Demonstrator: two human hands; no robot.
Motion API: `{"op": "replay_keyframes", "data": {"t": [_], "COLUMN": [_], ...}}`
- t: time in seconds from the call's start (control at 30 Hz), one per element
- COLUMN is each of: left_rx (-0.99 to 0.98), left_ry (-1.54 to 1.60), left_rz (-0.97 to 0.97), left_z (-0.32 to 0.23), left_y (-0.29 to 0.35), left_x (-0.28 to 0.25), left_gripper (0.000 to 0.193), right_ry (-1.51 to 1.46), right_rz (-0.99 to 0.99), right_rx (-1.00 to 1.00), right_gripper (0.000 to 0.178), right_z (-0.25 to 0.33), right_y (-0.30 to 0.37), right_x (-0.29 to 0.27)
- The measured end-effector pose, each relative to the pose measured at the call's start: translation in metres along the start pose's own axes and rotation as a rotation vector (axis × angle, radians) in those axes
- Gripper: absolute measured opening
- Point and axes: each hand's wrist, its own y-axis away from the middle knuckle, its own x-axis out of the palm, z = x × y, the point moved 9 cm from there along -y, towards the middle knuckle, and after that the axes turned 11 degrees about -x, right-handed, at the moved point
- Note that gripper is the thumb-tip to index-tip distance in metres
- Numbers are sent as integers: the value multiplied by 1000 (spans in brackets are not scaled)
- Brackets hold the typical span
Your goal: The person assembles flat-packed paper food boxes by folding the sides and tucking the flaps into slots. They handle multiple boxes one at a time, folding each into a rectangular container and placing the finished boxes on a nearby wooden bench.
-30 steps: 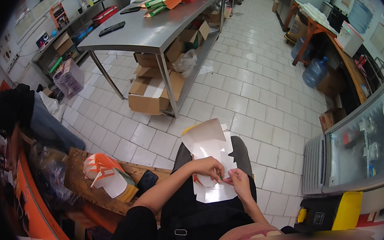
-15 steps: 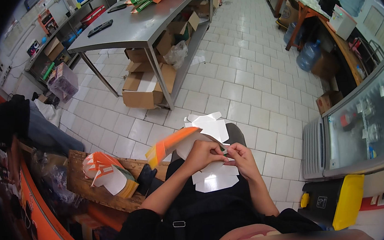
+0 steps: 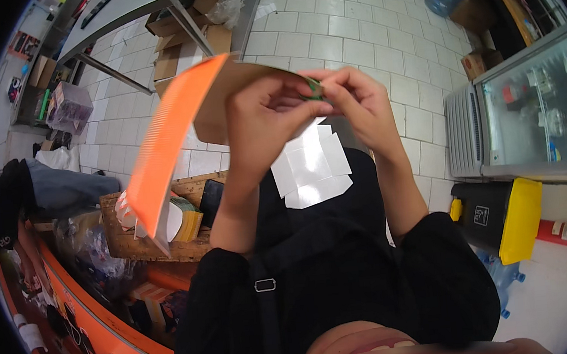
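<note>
Here's the left hand, fingers curled, thumb and fingertips pinching the green corner of the card. Right beside it, the right hand pinches that same corner, so 2 hands on 1 sheet! The card is up in front of the chest, bent, its orange side slanting down to the left of the left forearm. Below the hands, a white carton lies flat on the lap. Out to the left, the wooden desk bears a pile of cartons and a dark phone. Farther left, a person bends over. Over on the right: a black bin with a yellow lid, a glass-door fridge behind it.
</note>
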Motion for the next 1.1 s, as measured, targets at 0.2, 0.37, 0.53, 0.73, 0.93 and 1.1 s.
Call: {"op": "replay_keyframes", "data": {"t": [0.2,0.37,0.53,0.73,0.93,1.1], "left_rx": [194,153,97,135,340,241], "left_ry": [-95,21,266,-242,-969,-928], "left_rz": [-5,-75,-91,-162,-229,32], "left_z": [-53,-46,-22,10,21,34], "left_y": [2,9,2,1,13,17], "left_x": [-5,-8,-9,-1,13,19], "left_gripper": [19,31,33,9,12,15], "right_ry": [11,-62,-72,-5,813,1066], "right_rz": [76,53,-11,-95,175,148], "right_rx": [-146,-175,-218,-141,-437,-537], "right_gripper": [13,10,3,45,66,38], "right_z": [37,34,17,0,47,51], "right_y": [-21,-14,-16,-12,-12,-12], "right_x": [21,22,15,6,17,22]}}
